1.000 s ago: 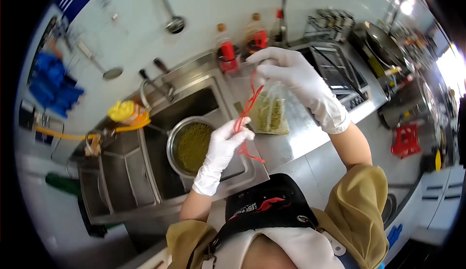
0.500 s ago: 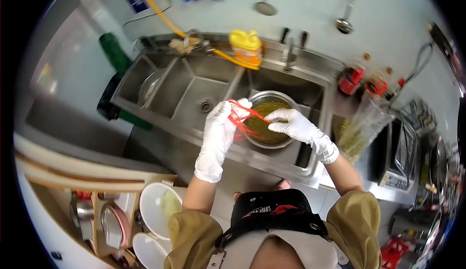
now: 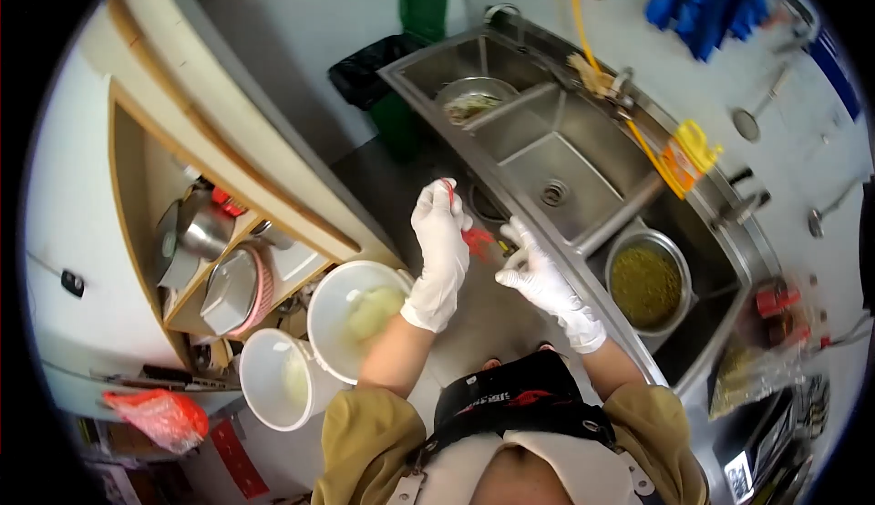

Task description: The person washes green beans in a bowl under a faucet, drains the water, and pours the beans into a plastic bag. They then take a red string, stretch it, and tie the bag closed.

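My left hand [image 3: 439, 245], in a white glove, is closed around thin red plastic strings [image 3: 478, 242]. One end shows at the fingertips and a loose tangle hangs out on the right side. To the right, my gloved right hand [image 3: 544, 279] has its fingers apart, close to the strings, with nothing visible in it. Both hands are over the floor in front of the steel sink [image 3: 583, 177]. A metal pot [image 3: 685, 309] of greenish grains in liquid stands in the right basin.
Two white buckets [image 3: 319, 300] with pale contents stand at lower left, beside shelves of pots [image 3: 205, 225]. Past the sink's left end is a green bin [image 3: 398, 127] with a black liner. A yellow jug [image 3: 690, 154] stands on the sink's back ledge.
My view has swung left, away from the pot toward the bin and shelves. My right hand has come off the red strings, which stay in my left hand.
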`<state>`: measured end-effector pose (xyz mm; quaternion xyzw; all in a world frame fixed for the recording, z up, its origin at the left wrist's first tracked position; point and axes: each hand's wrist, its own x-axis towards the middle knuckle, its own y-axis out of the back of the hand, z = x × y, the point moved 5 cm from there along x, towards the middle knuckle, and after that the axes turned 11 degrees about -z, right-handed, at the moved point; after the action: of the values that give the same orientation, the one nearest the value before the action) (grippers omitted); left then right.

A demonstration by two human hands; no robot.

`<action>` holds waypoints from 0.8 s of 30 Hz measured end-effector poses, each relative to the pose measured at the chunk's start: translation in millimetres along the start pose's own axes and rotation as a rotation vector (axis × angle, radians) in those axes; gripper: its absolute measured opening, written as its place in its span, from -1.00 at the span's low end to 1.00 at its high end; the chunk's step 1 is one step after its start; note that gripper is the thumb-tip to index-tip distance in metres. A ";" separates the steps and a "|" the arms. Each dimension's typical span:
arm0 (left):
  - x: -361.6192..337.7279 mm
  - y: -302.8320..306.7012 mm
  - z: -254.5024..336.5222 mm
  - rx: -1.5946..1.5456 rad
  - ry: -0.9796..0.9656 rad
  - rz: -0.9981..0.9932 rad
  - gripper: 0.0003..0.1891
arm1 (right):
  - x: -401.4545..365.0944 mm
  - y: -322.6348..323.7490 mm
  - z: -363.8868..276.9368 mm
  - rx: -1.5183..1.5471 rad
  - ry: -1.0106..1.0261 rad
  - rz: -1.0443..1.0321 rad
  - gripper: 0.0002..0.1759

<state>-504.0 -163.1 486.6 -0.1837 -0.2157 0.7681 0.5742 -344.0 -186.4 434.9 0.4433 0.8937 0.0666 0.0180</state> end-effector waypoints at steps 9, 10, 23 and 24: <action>30.6 132.6 -1.2 0.342 -0.142 0.131 -0.84 | 153.8 -110.2 44.7 0.599 -0.307 -0.430 -0.73; 35.7 142.3 -1.8 0.450 -0.115 0.132 -0.84 | 171.9 -115.4 60.2 0.601 -0.309 -0.450 -0.73; 15.2 325.8 -17.2 0.524 0.473 0.671 -0.69 | 710.6 -47.8 28.1 0.326 -0.110 -0.390 -0.89; 7.1 332.3 -29.6 0.428 0.487 0.671 -0.69 | 760.7 -25.0 3.1 0.265 0.324 -0.342 -0.83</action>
<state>-757.0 -234.9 281.3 -0.2957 0.1601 0.8731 0.3531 -824.7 403.5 448.9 0.2678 0.9479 0.0150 -0.1722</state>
